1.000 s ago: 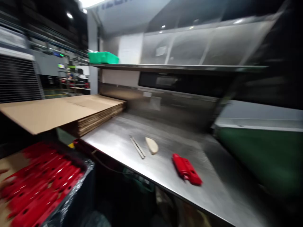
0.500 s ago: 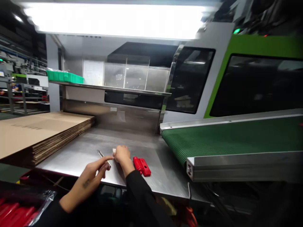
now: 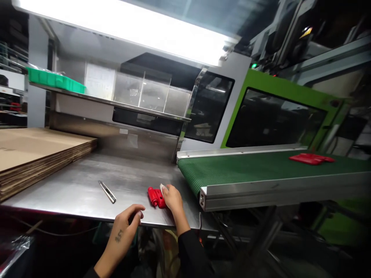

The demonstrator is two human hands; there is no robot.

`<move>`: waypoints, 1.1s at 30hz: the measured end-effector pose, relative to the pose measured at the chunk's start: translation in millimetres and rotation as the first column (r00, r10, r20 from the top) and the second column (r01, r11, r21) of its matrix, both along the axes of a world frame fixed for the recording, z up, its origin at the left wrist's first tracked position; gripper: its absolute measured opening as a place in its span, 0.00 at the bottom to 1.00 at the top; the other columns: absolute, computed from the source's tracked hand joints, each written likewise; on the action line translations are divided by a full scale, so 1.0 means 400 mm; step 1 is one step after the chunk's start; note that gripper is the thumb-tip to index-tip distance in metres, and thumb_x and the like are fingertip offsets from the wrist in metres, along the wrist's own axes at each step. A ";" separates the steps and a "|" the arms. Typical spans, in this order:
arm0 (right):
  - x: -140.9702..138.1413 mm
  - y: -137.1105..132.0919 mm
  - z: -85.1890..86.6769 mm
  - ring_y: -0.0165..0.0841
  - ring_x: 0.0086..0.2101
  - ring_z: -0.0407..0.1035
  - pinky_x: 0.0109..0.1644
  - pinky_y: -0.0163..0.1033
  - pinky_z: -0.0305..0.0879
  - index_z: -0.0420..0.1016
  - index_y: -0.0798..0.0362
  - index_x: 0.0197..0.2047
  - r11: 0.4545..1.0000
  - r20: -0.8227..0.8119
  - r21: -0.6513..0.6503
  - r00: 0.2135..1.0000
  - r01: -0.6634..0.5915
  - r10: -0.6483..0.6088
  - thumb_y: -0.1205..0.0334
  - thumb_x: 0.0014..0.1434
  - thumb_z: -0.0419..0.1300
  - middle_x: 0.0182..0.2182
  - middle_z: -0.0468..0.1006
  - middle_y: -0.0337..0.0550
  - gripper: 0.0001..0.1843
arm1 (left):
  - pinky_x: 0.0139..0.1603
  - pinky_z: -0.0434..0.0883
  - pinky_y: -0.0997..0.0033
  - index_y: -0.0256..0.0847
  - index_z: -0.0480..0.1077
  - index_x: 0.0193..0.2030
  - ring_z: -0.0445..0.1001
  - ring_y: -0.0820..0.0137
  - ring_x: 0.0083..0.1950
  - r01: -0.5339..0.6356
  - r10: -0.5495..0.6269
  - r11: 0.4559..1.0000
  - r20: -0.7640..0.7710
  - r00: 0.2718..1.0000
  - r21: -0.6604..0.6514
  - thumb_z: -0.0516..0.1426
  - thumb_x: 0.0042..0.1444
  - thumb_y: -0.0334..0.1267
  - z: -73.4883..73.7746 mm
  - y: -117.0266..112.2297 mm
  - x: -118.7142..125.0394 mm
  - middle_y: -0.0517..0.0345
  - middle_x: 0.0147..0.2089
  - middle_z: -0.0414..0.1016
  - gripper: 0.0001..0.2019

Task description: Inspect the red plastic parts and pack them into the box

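while the right hand [image 3: 171, 195] rests on the red part [image 3: 155, 197] — grip unclear — the left hand [image 3: 127, 224] hangs loosely curled, empty.

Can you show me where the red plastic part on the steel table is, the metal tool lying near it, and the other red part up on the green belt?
Red part on table [image 3: 154, 197]: head view, its left half.
Metal tool [image 3: 107, 192]: head view, mid-shaft.
Red part on belt [image 3: 308, 158]: head view, its middle.

Two red plastic parts are showing, one on the steel table [image 3: 72, 193] at [image 3: 155, 197] and one on the green conveyor belt [image 3: 246, 170] at [image 3: 310, 158], while one metal tool [image 3: 107, 192], one cardboard stack [image 3: 37, 154], one green tray [image 3: 55, 80] and two hands are appearing, left hand [image 3: 127, 224] and right hand [image 3: 172, 197].
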State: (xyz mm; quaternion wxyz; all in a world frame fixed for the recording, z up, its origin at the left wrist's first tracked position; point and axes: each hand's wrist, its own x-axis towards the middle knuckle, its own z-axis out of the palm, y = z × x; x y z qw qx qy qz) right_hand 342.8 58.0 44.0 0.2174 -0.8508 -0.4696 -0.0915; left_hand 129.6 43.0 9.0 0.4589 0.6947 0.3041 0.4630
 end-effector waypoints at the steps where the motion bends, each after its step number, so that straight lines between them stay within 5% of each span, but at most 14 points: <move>1: 0.009 -0.006 -0.002 0.33 0.43 0.70 0.48 0.47 0.69 0.69 0.54 0.50 1.000 0.016 0.005 1.000 0.003 -0.003 0.51 0.64 0.53 0.44 0.74 0.44 0.17 | 0.41 0.67 0.64 0.43 0.74 0.46 0.73 0.62 0.36 0.009 -0.009 1.000 0.011 1.000 -0.005 0.52 0.59 0.45 0.000 -0.004 0.009 0.57 0.34 0.76 0.14; 6: -0.034 -0.030 0.002 0.36 0.48 0.67 0.52 0.50 0.66 0.66 0.53 0.54 0.997 0.147 0.053 0.988 0.049 -0.056 0.51 0.65 0.51 0.49 0.71 0.47 0.19 | 0.41 0.67 0.65 0.42 0.72 0.44 0.74 0.63 0.36 0.013 -0.008 0.997 0.067 0.998 -0.072 0.53 0.58 0.45 -0.028 -0.020 0.002 0.57 0.36 0.76 0.13; 11: -0.138 -0.001 -0.013 0.37 0.46 0.68 0.53 0.51 0.64 0.72 0.56 0.41 0.997 0.222 -0.057 0.973 -0.047 0.058 0.45 0.61 0.55 0.42 0.74 0.45 0.21 | 0.36 0.67 0.67 0.41 0.71 0.44 0.72 0.66 0.32 0.030 -0.008 0.987 0.142 0.990 -0.155 0.53 0.59 0.46 -0.061 -0.030 -0.047 0.58 0.34 0.75 0.13; 19: -0.293 0.016 -0.040 0.41 0.52 0.64 0.56 0.55 0.60 0.68 0.56 0.52 0.953 0.248 0.034 0.926 -0.302 0.284 0.54 0.63 0.55 0.50 0.71 0.49 0.19 | 0.31 0.65 0.72 0.39 0.74 0.39 0.70 0.71 0.29 0.004 0.112 0.949 0.350 0.930 -0.316 0.61 0.54 0.46 -0.101 -0.032 -0.136 0.59 0.29 0.76 0.13; 22: -0.342 -0.027 -0.031 0.41 0.57 0.57 0.60 0.52 0.57 0.57 0.57 0.63 0.832 0.262 0.098 0.821 -0.546 0.507 0.57 0.68 0.45 0.60 0.63 0.54 0.23 | 0.29 0.68 0.71 0.39 0.73 0.42 0.72 0.69 0.30 0.084 0.176 0.884 0.494 0.852 -0.460 0.60 0.53 0.50 -0.085 -0.037 -0.168 0.58 0.31 0.76 0.16; 25: -0.387 -0.085 -0.033 0.35 0.60 0.52 0.64 0.44 0.53 0.49 0.46 0.67 0.513 0.317 -0.013 0.483 -0.858 0.816 0.54 0.66 0.50 0.64 0.58 0.41 0.28 | 0.28 0.72 0.64 0.38 0.71 0.45 0.75 0.63 0.30 0.291 0.207 0.724 0.599 0.773 -0.625 0.55 0.57 0.53 -0.058 -0.043 -0.209 0.54 0.30 0.76 0.20; 28: -0.410 -0.123 -0.044 0.34 0.60 0.52 0.64 0.41 0.53 0.55 0.38 0.64 0.216 0.252 -0.122 0.181 -0.969 0.951 0.52 0.61 0.57 0.64 0.59 0.31 0.29 | 0.28 0.74 0.61 0.33 0.72 0.43 0.77 0.62 0.29 0.463 0.232 0.555 0.664 0.711 -0.691 0.55 0.58 0.50 -0.047 -0.044 -0.252 0.48 0.31 0.78 0.20; 30: -0.414 -0.118 -0.040 0.34 0.60 0.53 0.63 0.40 0.56 0.63 0.36 0.59 0.162 0.166 -0.079 0.147 -0.984 0.975 0.56 0.60 0.59 0.64 0.58 0.31 0.24 | 0.32 0.75 0.61 0.31 0.72 0.42 0.78 0.62 0.32 0.519 0.268 0.516 0.704 0.658 -0.682 0.55 0.59 0.44 -0.053 -0.044 -0.275 0.44 0.35 0.79 0.15; 32: -0.421 -0.078 -0.023 0.31 0.59 0.57 0.60 0.35 0.59 0.67 0.36 0.56 0.221 0.083 0.002 0.220 -0.975 0.972 0.61 0.57 0.61 0.64 0.57 0.31 0.24 | 0.37 0.76 0.59 0.32 0.72 0.44 0.79 0.61 0.35 0.536 0.308 0.527 0.737 0.602 -0.659 0.55 0.61 0.37 -0.066 -0.047 -0.296 0.43 0.38 0.80 0.11; 33: -0.429 -0.044 -0.010 0.30 0.58 0.59 0.59 0.34 0.60 0.66 0.38 0.57 0.297 0.059 0.039 0.299 -0.954 0.953 0.63 0.57 0.61 0.64 0.58 0.34 0.25 | 0.40 0.76 0.57 0.32 0.72 0.45 0.80 0.60 0.38 0.536 0.318 0.552 0.756 0.573 -0.639 0.54 0.61 0.34 -0.073 -0.050 -0.306 0.42 0.40 0.80 0.10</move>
